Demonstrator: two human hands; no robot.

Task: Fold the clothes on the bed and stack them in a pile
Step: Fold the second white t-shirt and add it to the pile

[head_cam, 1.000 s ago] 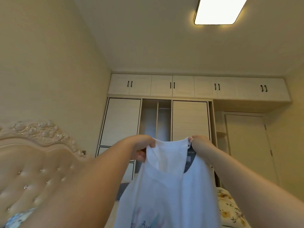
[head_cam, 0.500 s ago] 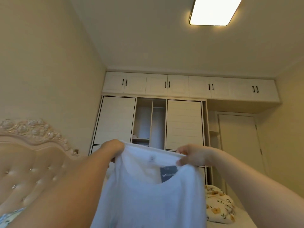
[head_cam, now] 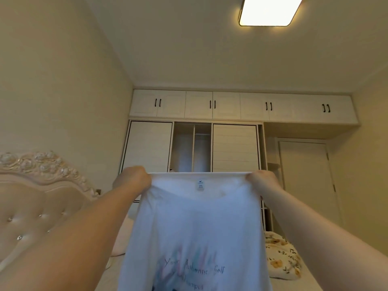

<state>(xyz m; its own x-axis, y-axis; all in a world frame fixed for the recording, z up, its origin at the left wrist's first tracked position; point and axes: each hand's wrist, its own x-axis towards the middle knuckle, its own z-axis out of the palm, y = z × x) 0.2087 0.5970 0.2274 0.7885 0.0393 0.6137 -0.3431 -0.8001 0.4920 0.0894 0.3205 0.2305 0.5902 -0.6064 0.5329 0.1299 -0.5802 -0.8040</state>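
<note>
A white T-shirt [head_cam: 195, 225] with a faint printed text and picture hangs spread out in front of me, its neck label facing me. My left hand [head_cam: 134, 178] grips its top left corner. At the top right corner my right hand [head_cam: 260, 179] holds the cloth in the same way. Both arms are stretched forward and the top edge is pulled taut between the hands. The shirt's lower part runs out of the frame, and the bed under it is mostly hidden.
A padded, carved headboard [head_cam: 35, 198] stands at the left. On the bed at the right lies a floral pillow [head_cam: 282, 257]. Behind the shirt is a white wardrobe [head_cam: 193, 148] with an open middle section, and a door [head_cam: 304, 181] to its right.
My hands have moved apart along the shirt's top edge, from close together at the neck to its outer corners, so the shirt now hangs wide and flat.
</note>
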